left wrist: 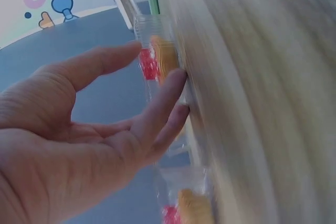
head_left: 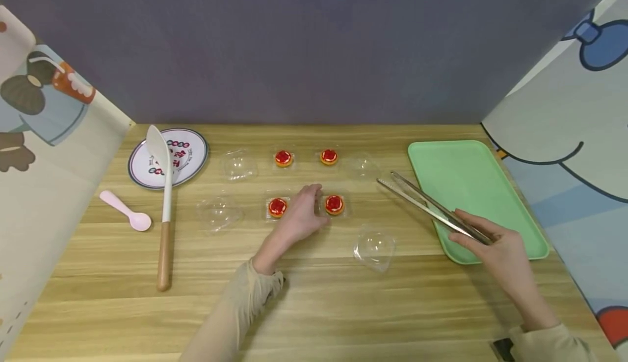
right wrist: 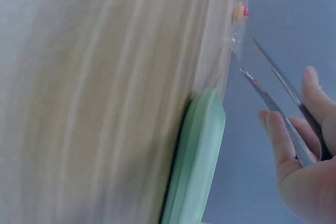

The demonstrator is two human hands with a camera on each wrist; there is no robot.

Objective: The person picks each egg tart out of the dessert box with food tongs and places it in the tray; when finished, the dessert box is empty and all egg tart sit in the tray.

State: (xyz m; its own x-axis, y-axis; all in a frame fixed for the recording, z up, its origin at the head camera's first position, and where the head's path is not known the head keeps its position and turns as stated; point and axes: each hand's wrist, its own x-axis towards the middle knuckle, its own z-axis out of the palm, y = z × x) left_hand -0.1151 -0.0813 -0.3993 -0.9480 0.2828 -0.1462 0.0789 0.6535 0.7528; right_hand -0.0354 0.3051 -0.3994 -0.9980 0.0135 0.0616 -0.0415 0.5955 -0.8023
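My left hand (head_left: 303,213) reaches over the middle of the table between two small red-topped tarts, the front-left tart (head_left: 277,207) and the front-right tart (head_left: 334,204). In the left wrist view its thumb and fingers are spread apart, fingertips right at a tart (left wrist: 166,59) in a clear plastic base. My right hand (head_left: 505,253) holds metal tongs (head_left: 436,209) by the handle end, thumb and fingers on either arm. The tong tips stand apart with nothing between them, pointing left. Two more tarts, back-left (head_left: 283,158) and back-right (head_left: 328,156), sit behind.
A green tray (head_left: 471,187) lies under the tongs at right. Clear domed lids (head_left: 375,247) lie around the tarts. At left are a patterned plate (head_left: 191,157), a long-handled spatula (head_left: 165,204) across it, and a pink spoon (head_left: 127,212). A dark wall (head_left: 309,51) closes the back.
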